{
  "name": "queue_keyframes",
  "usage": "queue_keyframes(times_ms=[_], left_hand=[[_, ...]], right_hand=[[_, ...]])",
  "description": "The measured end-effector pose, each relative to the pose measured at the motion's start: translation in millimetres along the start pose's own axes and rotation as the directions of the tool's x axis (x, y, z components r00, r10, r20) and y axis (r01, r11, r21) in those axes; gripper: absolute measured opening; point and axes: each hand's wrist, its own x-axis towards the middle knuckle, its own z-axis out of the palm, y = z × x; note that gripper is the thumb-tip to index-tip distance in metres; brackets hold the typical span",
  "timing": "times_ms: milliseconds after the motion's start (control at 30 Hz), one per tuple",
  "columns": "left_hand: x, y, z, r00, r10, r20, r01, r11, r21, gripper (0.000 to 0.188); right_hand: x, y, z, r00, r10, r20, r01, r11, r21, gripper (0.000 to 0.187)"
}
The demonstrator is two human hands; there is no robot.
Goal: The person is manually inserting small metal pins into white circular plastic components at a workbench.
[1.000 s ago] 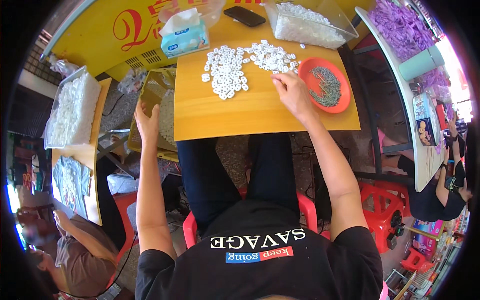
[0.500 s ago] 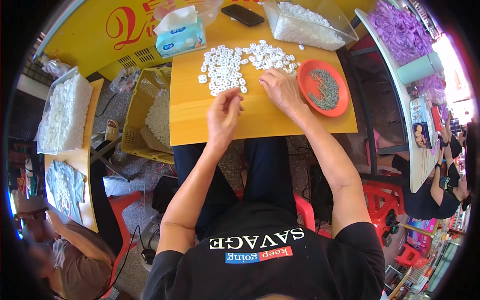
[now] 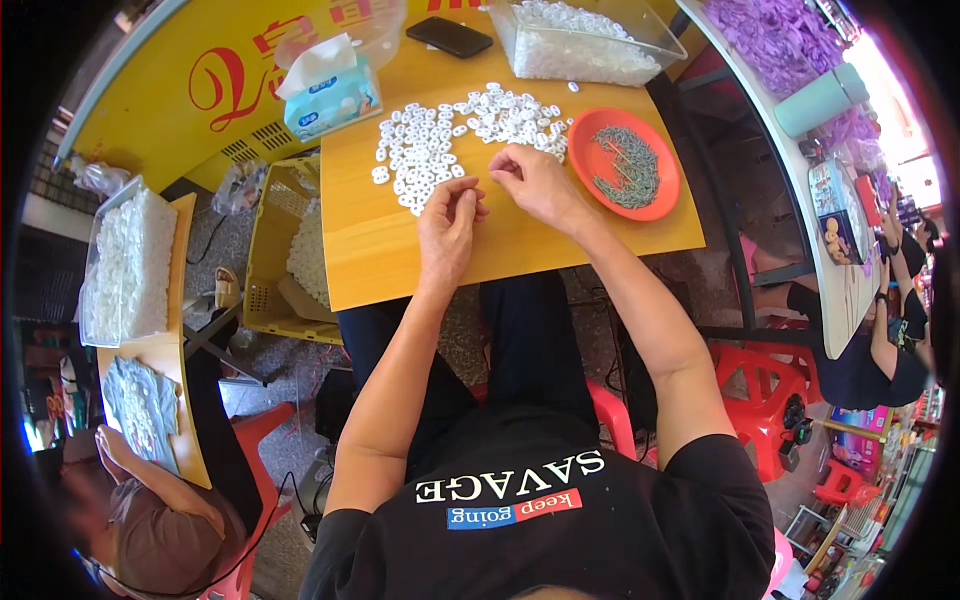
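My left hand (image 3: 450, 228) is raised just above the near side of the wooden table, thumb and fingers curled together. Whatever lies in that grip is too small to make out. To its right, a short gap away, my right hand (image 3: 542, 186) is pinched, its fingertips pointing at the left hand; any piece in it is hidden. Beyond both hands lie many small white plastic pieces with holes, spread in a left group (image 3: 418, 150) and a right group (image 3: 512, 118). An orange-red plate (image 3: 660, 200) with small grey metal parts and a few thin tan sticks sits right of my right hand.
At the table's back stand a tissue pack (image 3: 335, 98), a black phone (image 3: 450, 37) and a clear bin (image 3: 590, 62) of white pieces. A yellow crate (image 3: 272, 300) is on the floor at left. Another person (image 3: 165, 520) sits at the lower left, beside a side table.
My right hand has drawn away from the right group of white pieces toward my left hand, its fingers now pinched. The whole view has shifted slightly.
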Motion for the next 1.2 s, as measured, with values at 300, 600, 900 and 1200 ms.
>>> queue_keyframes(times_ms=[300, 600, 900, 1200], left_hand=[[-1, 9, 1, 0.999, -0.004, 0.032, 0.006, 0.997, -0.077, 0.019], [-3, 7, -7, 0.998, -0.055, 0.033, 0.060, 0.985, -0.162, 0.011], [-5, 10, -2, 0.996, -0.042, 0.073, 0.054, 0.984, -0.171, 0.012], [-4, 12, -2, 0.993, -0.080, 0.087, 0.084, 0.995, -0.049, 0.012]], right_hand=[[-30, -20, 9, 0.971, 0.233, 0.054, -0.169, 0.506, 0.846, 0.017], [-43, -32, 21, 0.970, 0.213, -0.115, -0.050, 0.641, 0.766, 0.018], [-48, -31, 16, 0.953, 0.139, -0.268, 0.026, 0.847, 0.531, 0.015], [-44, 4, -47, 0.961, 0.027, -0.274, 0.014, 0.989, 0.145, 0.013]])
